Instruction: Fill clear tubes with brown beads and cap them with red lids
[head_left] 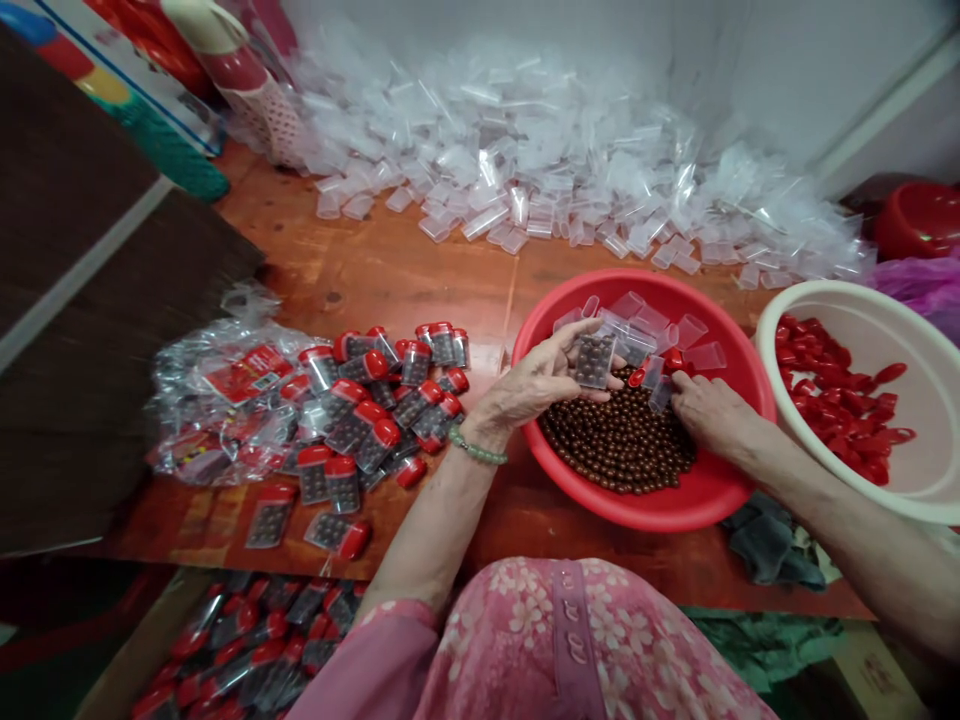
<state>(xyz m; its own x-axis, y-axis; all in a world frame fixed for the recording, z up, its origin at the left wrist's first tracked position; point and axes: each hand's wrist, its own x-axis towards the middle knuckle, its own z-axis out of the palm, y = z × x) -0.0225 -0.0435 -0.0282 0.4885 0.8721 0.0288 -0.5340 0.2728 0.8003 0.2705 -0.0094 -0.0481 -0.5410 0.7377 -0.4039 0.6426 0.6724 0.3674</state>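
My left hand (544, 375), with a green bead bracelet at the wrist, grips a small clear plastic container (595, 360) filled with brown balls. It is over a red basin (645, 515) holding a heap of loose brown balls (622, 445). At the basin's far side lie several empty clear containers (626, 310). My right hand (709, 412) reaches into the basin's right side with curled fingers; what they hold, if anything, is hidden. Beside its fingertips are a clear container (660, 393) and a red cap (673, 359).
A white basin (926, 420) of red caps (840, 385) stands at the right. Filled, red-capped containers (375, 445) are piled at the left beside a clear plastic bag (225, 390). Empty containers (525, 160) heap along the wall. More filled ones (255, 640) lie below the table edge.
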